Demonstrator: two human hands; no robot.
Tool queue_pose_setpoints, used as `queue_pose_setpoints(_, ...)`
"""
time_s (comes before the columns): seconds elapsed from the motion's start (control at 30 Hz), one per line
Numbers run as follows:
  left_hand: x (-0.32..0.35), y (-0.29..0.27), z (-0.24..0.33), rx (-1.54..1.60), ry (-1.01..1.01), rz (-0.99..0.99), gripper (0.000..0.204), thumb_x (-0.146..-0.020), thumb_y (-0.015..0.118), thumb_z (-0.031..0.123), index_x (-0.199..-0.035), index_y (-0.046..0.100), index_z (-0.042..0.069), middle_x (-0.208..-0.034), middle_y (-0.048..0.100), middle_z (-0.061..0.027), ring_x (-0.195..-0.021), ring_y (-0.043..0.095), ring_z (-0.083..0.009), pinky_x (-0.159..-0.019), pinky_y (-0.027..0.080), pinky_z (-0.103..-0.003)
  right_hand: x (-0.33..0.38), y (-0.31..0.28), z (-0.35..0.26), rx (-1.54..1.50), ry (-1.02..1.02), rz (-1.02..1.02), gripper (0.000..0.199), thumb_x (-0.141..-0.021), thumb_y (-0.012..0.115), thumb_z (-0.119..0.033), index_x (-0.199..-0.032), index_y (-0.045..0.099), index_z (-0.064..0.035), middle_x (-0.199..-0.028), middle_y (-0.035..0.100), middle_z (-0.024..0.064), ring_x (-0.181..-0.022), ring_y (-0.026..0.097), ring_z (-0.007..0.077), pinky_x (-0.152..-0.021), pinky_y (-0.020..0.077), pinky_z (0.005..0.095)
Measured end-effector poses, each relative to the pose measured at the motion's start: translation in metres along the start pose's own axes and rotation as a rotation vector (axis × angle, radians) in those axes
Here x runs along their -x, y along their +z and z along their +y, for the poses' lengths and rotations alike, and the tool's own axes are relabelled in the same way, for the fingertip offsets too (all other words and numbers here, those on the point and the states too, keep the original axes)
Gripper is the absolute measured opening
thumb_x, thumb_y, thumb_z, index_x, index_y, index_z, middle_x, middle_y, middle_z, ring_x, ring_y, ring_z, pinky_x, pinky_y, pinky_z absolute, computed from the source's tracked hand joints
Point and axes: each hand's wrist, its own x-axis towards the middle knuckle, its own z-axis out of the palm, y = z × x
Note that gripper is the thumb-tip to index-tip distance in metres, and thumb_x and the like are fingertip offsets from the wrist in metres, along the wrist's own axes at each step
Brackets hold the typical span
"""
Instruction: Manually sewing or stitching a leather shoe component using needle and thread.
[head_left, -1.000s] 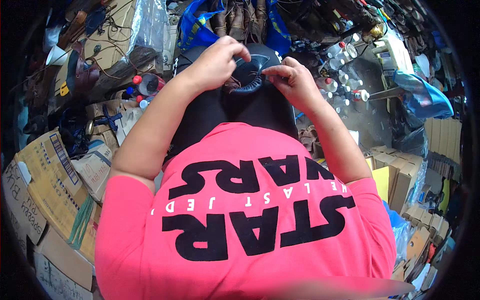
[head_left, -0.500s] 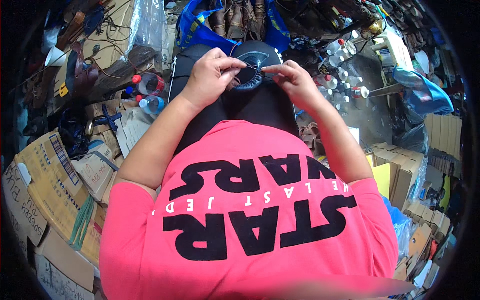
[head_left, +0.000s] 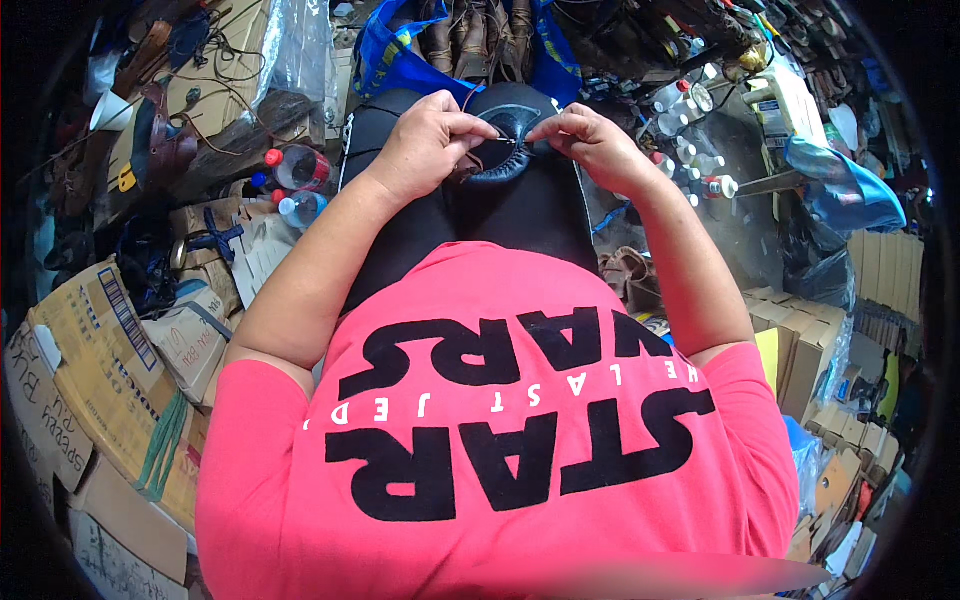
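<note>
A dark shoe (head_left: 508, 140) rests on the person's lap, on black trousers (head_left: 500, 215), in the far middle of the view, with its rounded edge turned toward the body. The left hand (head_left: 428, 143) grips the shoe's left side, its fingers curled and thumb and forefinger pinched together at the shoe's upper rim. The right hand (head_left: 590, 140) comes in from the right, fingertips pressed together on something thin at the same rim; whether that is a needle or thread is too small to tell. The 2 hands nearly meet over the shoe. Below them a bright pink shirt (head_left: 500, 440) with large black lettering fills the near half of the view. Just beyond the shoe, farther away, lies a blue bag (head_left: 385, 50) with brown shoes (head_left: 470, 35) packed in it. To the left of the lap stand 2 plastic bottles (head_left: 292, 185), one with a red cap, near a crumpled clear plastic sheet (head_left: 290, 50). Farther left and nearer, flattened cardboard boxes (head_left: 110, 350) are stacked along the edge. To the right of the right hand, several small white bottles (head_left: 690, 150) stand close together, and beyond them a blue plastic bag (head_left: 840, 190) lies crumpled. Near the right forearm sits a pair of brown sandals (head_left: 630, 275), and more cardboard (head_left: 810, 340) piles up on the right.
</note>
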Motion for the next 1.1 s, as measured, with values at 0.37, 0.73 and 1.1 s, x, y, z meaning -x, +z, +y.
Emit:
queue_pose_setpoints(0.37,-0.003,-0.005,0.006,-0.019,0.057,-0.008,0.021,-0.077,0.064,0.003,-0.091,0.073,0.015,-0.072,0.046,-0.0045,-0.067,0.051,-0.0176,-0.064,0.045,-0.029,-0.001,-0.002,0.003,-0.003,0.001,-0.018,0.040,-0.077,0.049,0.014,-0.101,0.070,-0.0113,-0.086,0.049,0.0013,-0.082,0.049,0.0109,-0.078,0.0415,0.0225)
queue_pose_setpoints(0.73,-0.008,0.000,0.004,-0.003,0.114,-0.038,0.019,-0.077,0.064,0.004,-0.091,0.073,0.014,-0.071,0.048,-0.0042,-0.066,0.051,-0.0175,-0.063,0.044,-0.029,-0.002,-0.006,0.007,-0.173,0.022,-0.090,0.034,-0.080,0.054,0.008,-0.104,0.069,-0.0097,-0.088,0.051,0.0010,-0.087,0.050,0.0119,-0.083,0.0404,0.0231)
queue_pose_setpoints(1.1,-0.032,0.003,-0.001,0.047,0.111,-0.225,0.016,-0.077,0.067,0.003,-0.089,0.072,0.012,-0.075,0.049,-0.0034,-0.072,0.052,-0.0164,-0.065,0.042,-0.027,-0.011,-0.006,0.020,-0.216,0.016,-0.166,0.026,-0.083,0.063,-0.006,-0.107,0.069,-0.0111,-0.091,0.061,0.0030,-0.088,0.054,0.0122,-0.084,0.0424,0.0252)
